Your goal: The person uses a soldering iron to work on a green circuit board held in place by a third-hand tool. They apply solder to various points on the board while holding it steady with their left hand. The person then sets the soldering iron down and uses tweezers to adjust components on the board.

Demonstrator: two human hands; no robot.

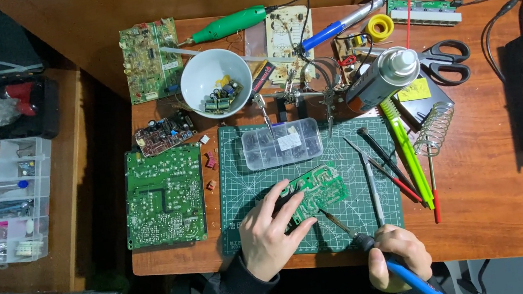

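Observation:
A small green circuit board (pixel 319 186) lies on the green cutting mat (pixel 237 163) in front of me. My left hand (pixel 271 232) rests on the board's near left part, fingers spread over it and pressing it down. My right hand (pixel 396 258) grips a blue-handled soldering iron (pixel 381 252) at the table's front edge. The iron's thin tip points up and left and ends next to the board's near right edge; whether it touches is unclear.
On the mat are a clear parts box (pixel 281 143), tweezers (pixel 370 180) and green and red tools (pixel 409 155). A large green board (pixel 164 195) lies left, a white bowl (pixel 215 79) of parts behind. A spray can (pixel 382 75), scissors (pixel 447 61) and a coil stand (pixel 433 129) sit right.

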